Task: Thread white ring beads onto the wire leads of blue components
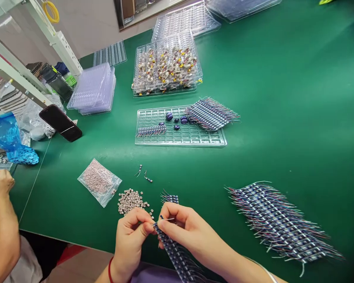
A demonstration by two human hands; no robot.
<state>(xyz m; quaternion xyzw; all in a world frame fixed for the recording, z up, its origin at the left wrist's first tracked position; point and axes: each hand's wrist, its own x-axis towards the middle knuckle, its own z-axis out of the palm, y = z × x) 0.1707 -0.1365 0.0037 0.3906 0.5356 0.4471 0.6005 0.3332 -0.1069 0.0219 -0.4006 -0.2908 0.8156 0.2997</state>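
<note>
A long strip of small wired circuit boards (177,251) hangs down toward my lap from between my hands. My right hand (191,228) is closed on its upper part, thumb and forefinger pinched, with thin wires sticking out. At the strip's top end, my left hand (134,232) pinches with thumb and forefinger; anything small between those fingertips is hidden. Just beyond the hands lie a short piece of wired boards (173,199) and a loose pile of small round parts (131,201). Two single wired boards (148,177) rest farther away.
A bag of round parts (97,181) lies left; a mat of wired strips (279,224), right. Behind are a clear tray (179,137) bearing wired strips, a filled tray (166,70), stacked trays (91,88) and a phone (61,122). Another person's hand (0,184) is far left.
</note>
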